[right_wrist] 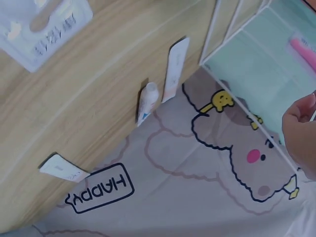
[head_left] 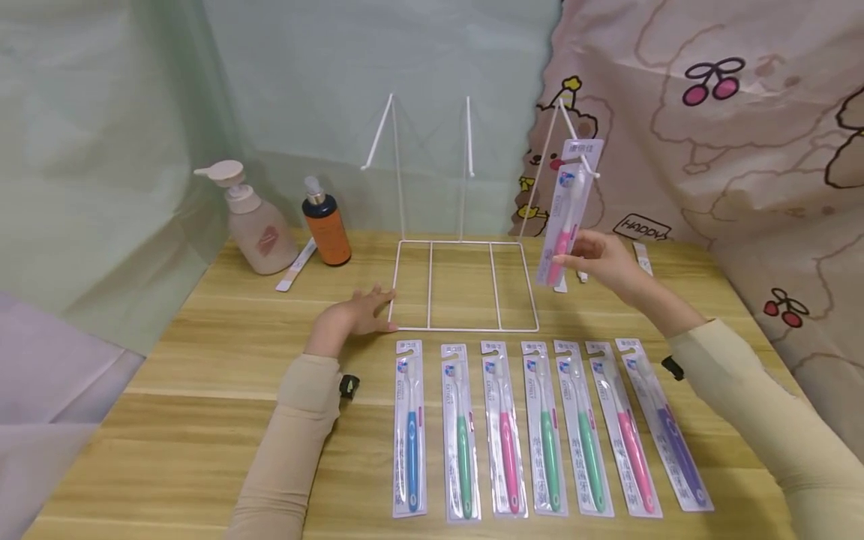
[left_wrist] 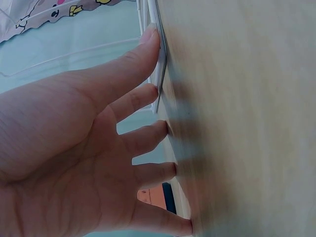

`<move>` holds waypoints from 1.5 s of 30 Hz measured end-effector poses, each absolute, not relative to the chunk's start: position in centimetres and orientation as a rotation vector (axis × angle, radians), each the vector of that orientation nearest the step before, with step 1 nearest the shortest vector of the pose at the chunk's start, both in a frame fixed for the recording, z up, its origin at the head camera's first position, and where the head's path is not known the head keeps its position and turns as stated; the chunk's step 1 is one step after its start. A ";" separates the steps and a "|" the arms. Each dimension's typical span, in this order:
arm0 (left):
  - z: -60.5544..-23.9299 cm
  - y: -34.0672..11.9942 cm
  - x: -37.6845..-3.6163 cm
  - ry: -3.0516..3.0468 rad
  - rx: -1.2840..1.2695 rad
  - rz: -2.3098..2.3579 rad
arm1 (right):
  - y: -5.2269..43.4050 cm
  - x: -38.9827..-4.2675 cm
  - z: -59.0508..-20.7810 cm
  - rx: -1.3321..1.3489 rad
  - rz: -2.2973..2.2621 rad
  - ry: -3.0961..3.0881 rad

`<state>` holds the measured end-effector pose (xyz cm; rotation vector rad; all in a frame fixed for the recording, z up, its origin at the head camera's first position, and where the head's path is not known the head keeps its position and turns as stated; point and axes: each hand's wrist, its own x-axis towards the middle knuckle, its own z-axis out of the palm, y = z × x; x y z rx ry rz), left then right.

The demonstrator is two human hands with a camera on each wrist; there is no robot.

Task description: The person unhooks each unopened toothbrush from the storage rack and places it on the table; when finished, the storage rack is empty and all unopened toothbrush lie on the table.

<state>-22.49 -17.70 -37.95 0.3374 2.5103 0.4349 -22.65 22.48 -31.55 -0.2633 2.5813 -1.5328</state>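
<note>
2 hands: left hand (head_left: pixel 354 315) flat on rack base (head_left: pixel 466 328), right hand (head_left: pixel 604 259) pinching hung toothbrush pack (head_left: pixel 569 210)

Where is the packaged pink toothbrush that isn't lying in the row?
In the head view the pink toothbrush pack hangs on the rightmost hook of the white wire rack, its lower end pinched by the right hand.

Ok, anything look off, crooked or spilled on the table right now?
Nothing spilled or damaged. The seven packaged toothbrushes lie in a tidy row, though the purple pack at the right end fans outward. The right hand holds a pink toothbrush pack hanging on the wire rack; the left hand touches the rack's base.
</note>
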 end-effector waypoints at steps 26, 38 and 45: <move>-37.9 -17.9 -22.3 2.512 0.319 0.417 | 22.7 -14.4 -29.3 -0.549 -1.527 2.468; -37.6 -18.4 -22.1 2.508 0.314 0.430 | 28.3 -11.1 -31.8 -0.323 -1.355 2.598; -37.2 -18.3 -22.2 2.518 0.323 0.429 | 33.7 -9.1 -33.7 -0.229 -1.235 2.609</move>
